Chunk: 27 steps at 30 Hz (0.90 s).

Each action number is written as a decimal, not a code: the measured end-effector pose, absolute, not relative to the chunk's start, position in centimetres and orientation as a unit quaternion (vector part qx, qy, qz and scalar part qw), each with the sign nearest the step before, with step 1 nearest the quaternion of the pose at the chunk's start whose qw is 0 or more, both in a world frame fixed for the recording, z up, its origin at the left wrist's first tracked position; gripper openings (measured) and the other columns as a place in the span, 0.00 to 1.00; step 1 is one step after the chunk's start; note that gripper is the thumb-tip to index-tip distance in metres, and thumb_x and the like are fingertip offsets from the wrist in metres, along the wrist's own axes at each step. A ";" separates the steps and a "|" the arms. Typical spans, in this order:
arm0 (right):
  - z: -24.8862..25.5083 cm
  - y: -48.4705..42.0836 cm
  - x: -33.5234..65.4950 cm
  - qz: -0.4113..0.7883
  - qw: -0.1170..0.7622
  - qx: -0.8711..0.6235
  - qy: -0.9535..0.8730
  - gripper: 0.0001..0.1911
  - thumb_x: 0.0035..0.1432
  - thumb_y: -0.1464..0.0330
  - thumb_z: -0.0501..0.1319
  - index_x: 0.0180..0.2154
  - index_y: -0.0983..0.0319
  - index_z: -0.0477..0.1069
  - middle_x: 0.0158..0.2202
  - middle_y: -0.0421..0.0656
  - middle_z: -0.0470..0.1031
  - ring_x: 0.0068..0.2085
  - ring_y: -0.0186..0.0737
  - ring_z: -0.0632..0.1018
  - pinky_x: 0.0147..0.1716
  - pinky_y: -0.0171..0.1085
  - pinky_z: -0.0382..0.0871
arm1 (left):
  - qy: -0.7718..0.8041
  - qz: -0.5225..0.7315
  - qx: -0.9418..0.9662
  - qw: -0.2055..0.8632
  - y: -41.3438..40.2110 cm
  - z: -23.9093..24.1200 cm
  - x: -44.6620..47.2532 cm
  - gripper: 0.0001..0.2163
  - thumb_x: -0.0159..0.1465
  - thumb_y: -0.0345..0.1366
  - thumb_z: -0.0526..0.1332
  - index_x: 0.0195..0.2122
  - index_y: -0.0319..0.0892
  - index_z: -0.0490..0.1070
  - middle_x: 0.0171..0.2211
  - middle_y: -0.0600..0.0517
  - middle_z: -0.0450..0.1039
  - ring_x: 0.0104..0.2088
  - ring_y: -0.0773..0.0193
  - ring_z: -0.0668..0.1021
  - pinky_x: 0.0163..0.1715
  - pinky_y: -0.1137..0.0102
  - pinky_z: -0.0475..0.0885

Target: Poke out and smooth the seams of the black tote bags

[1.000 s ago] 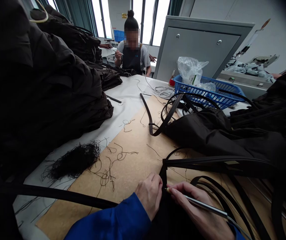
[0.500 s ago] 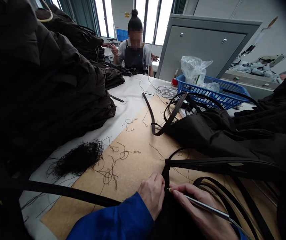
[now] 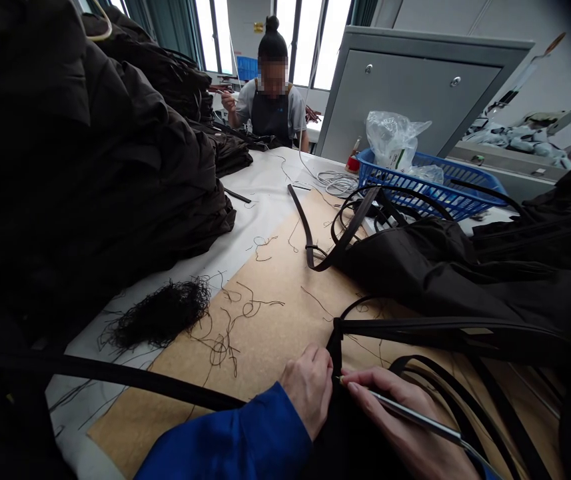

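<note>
My left hand (image 3: 308,385), in a blue sleeve, is closed on the edge of a black fabric piece (image 3: 336,417) at the lower middle. Beside it, my right hand (image 3: 405,417) grips a slim silver pen-shaped tool (image 3: 418,418) with a cord trailing from its rear end. The tool's tip points at the fabric, close to the left fingertips; whether it touches cannot be made out. From the held piece a black strap (image 3: 400,325) runs off to the right. Another black strap (image 3: 150,385) passes behind my left forearm.
A tan board (image 3: 265,333) lies on the white-covered table, strewn with loose black threads (image 3: 225,340). A thread clump (image 3: 165,315) sits to the left, beside a tall heap of dark fabric (image 3: 130,153). More dark fabric (image 3: 465,260), a blue basket (image 3: 430,190) and a seated person (image 3: 271,113) are beyond.
The whole view has shifted slightly, so things appear a little further right. Both hands keep nearly the same pose at the black fabric.
</note>
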State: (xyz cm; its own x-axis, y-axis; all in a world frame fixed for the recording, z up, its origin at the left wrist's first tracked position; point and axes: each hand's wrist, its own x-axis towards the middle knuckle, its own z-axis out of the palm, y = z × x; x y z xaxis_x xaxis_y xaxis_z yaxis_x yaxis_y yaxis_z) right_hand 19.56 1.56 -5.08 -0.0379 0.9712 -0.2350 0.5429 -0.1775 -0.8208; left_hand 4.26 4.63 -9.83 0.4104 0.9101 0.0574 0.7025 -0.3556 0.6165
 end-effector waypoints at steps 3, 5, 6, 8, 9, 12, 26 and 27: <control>-5.1 1.5 19.6 0.413 0.252 -0.645 -0.592 0.17 0.55 0.54 0.57 0.34 0.58 0.76 0.38 0.44 0.78 0.41 0.45 0.78 0.41 0.34 0.72 | 0.509 0.200 0.796 0.261 4.7 -9.8 4.3 0.07 0.62 0.27 0.49 0.33 0.42 0.64 0.31 0.50 0.69 0.29 0.61 0.75 0.28 0.69 0.69; -5.1 1.5 19.5 0.414 0.247 -0.648 -0.590 0.17 0.56 0.54 0.57 0.35 0.58 0.76 0.38 0.43 0.78 0.42 0.44 0.78 0.42 0.33 0.71 | 0.509 0.198 0.795 0.263 4.7 -9.7 4.3 0.07 0.62 0.27 0.48 0.33 0.42 0.64 0.31 0.50 0.69 0.29 0.61 0.75 0.28 0.69 0.69; -5.0 1.5 19.5 0.414 0.246 -0.650 -0.588 0.17 0.56 0.54 0.56 0.35 0.57 0.76 0.38 0.43 0.78 0.42 0.44 0.78 0.42 0.33 0.71 | 0.510 0.197 0.795 0.263 4.7 -9.7 4.3 0.07 0.62 0.27 0.48 0.33 0.42 0.64 0.31 0.50 0.69 0.29 0.61 0.75 0.28 0.69 0.69; -5.0 1.6 19.5 0.413 0.243 -0.651 -0.589 0.17 0.56 0.53 0.56 0.35 0.57 0.76 0.39 0.43 0.78 0.42 0.43 0.78 0.42 0.33 0.71 | 0.511 0.194 0.795 0.262 4.7 -9.7 4.3 0.07 0.62 0.27 0.48 0.33 0.42 0.64 0.31 0.50 0.69 0.29 0.61 0.75 0.29 0.69 0.69; -4.9 1.6 19.5 0.412 0.242 -0.649 -0.592 0.17 0.56 0.53 0.56 0.34 0.57 0.75 0.38 0.43 0.78 0.42 0.43 0.78 0.42 0.33 0.71 | 0.512 0.193 0.795 0.261 4.6 -9.7 4.3 0.07 0.62 0.27 0.49 0.33 0.42 0.64 0.31 0.50 0.69 0.29 0.61 0.75 0.29 0.69 0.69; -5.0 1.6 19.6 0.406 0.243 -0.645 -0.600 0.17 0.55 0.53 0.56 0.34 0.57 0.76 0.38 0.42 0.78 0.43 0.43 0.78 0.42 0.32 0.71 | 0.512 0.191 0.796 0.261 4.6 -9.7 4.3 0.07 0.62 0.27 0.49 0.33 0.42 0.64 0.31 0.50 0.68 0.29 0.61 0.75 0.29 0.70 0.69; -5.1 1.5 19.4 0.392 0.266 -0.635 -0.610 0.15 0.55 0.55 0.58 0.33 0.57 0.77 0.36 0.44 0.79 0.41 0.45 0.79 0.40 0.33 0.73 | 0.513 0.212 0.788 0.265 4.6 -9.9 4.4 0.06 0.61 0.27 0.49 0.32 0.41 0.64 0.31 0.50 0.68 0.28 0.61 0.75 0.28 0.68 0.70; -5.2 1.5 19.4 0.395 0.265 -0.636 -0.607 0.16 0.55 0.55 0.58 0.33 0.58 0.77 0.37 0.44 0.79 0.41 0.45 0.79 0.40 0.33 0.73 | 0.511 0.219 0.788 0.265 4.7 -9.9 4.5 0.06 0.61 0.27 0.49 0.32 0.41 0.64 0.30 0.50 0.68 0.29 0.62 0.75 0.28 0.69 0.70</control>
State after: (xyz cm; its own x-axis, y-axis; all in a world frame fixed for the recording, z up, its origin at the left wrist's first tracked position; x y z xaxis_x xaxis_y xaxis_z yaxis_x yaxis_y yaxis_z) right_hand 19.41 1.46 -5.21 -0.0499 0.9823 -0.1808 0.5634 -0.1218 -0.8172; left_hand 4.46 4.66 -9.94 0.3821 0.9212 0.0735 0.6892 -0.3371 0.6414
